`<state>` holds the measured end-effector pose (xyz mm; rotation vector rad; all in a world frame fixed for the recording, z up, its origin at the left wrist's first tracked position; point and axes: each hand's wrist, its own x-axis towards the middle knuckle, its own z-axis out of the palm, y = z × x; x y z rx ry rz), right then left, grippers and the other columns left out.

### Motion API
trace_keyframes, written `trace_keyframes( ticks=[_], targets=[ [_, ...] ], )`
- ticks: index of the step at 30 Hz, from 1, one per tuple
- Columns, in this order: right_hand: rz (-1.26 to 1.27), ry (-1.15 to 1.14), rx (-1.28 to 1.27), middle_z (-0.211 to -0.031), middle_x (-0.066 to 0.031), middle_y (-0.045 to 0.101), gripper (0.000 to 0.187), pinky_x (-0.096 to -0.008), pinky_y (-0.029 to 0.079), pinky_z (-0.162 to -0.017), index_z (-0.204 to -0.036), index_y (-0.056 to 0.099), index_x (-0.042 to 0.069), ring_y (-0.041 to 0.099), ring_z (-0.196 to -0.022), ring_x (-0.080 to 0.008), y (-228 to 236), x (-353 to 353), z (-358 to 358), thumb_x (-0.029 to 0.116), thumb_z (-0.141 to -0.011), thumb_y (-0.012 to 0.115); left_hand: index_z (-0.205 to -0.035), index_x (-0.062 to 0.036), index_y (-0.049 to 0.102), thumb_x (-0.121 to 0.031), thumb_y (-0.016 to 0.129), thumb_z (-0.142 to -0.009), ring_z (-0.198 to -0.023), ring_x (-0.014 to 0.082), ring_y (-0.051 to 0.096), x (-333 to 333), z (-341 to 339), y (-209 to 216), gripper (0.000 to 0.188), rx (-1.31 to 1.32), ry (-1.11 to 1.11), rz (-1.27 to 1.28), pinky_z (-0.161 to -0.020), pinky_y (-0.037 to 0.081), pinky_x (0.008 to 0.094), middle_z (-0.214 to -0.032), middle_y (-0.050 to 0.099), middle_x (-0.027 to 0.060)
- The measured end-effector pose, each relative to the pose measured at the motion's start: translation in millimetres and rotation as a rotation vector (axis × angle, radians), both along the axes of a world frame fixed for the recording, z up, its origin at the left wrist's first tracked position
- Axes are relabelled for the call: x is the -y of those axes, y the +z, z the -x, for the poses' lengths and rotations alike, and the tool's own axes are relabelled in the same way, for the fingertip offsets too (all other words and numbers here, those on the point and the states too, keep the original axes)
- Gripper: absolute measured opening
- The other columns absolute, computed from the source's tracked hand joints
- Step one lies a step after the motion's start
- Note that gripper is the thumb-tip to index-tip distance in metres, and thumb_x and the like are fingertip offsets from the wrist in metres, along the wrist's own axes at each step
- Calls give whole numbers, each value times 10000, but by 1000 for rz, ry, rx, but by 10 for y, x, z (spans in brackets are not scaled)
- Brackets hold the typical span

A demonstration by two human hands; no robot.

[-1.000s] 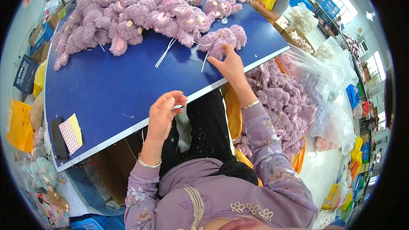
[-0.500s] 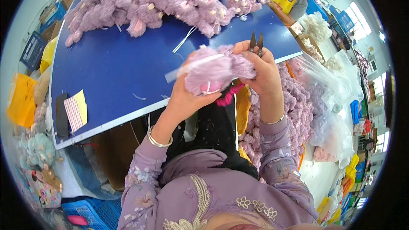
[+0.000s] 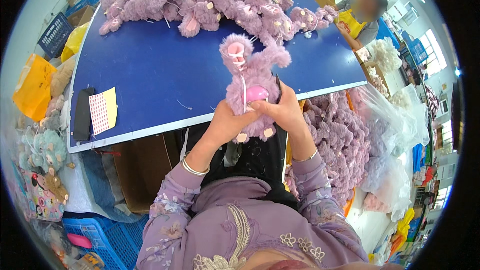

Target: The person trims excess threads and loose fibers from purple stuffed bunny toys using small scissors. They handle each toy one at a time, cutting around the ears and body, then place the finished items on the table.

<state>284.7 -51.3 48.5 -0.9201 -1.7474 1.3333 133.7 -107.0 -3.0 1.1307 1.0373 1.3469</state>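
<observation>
A fluffy lilac plush toy (image 3: 253, 76) is held upright over the near edge of the blue table. One floppy part at its top has a pink lining crossed by a white tie. A shiny pink oval piece (image 3: 256, 93) sits on its front, beside a white strip. My left hand (image 3: 231, 122) grips the toy's lower left side, thumb on the front. My right hand (image 3: 286, 110) closes on the other side, its thumb just below the oval. A dark pointed blade of the scissors (image 3: 278, 81) sticks up by my right hand; the rest is hidden.
Similar plush toys (image 3: 200, 0) are heaped along the table's far side. A sticker sheet (image 3: 103, 111) and a black case (image 3: 83, 114) lie at left. More lilac plush (image 3: 337, 140) fills a bag at right. A person (image 3: 361, 17) stands far right. A blue crate (image 3: 107, 240) is lower left.
The plush toy has turned from sideways to upright, its front now facing me. My hands have come lower and closer together. The scissors, earlier pointing up with both blades showing, are mostly hidden.
</observation>
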Motion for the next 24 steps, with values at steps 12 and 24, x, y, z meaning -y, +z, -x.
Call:
trace_keyframes(
  ticks=[12,24],
  targets=[
    [62,87,-95,-1118,-75,594,724,-294,439,-913,-1238,499,-27,551,-999,-134,-167,23,-162,163,-626,837,-1264,3,497,-211,733,-807,-1000,131,573,118,171,-24,557,-88,-345,-1,-872,473,302,-1121,605,74],
    [31,60,127,-1268,-222,513,1068,-352,321,-1067,-1318,357,-180,473,-1221,-270,-427,74,-270,279,-521,900,-884,-7,646,-227,650,-883,-686,108,593,-355,323,138,220,219,89,-1,-629,479,266,-793,640,33]
  ],
)
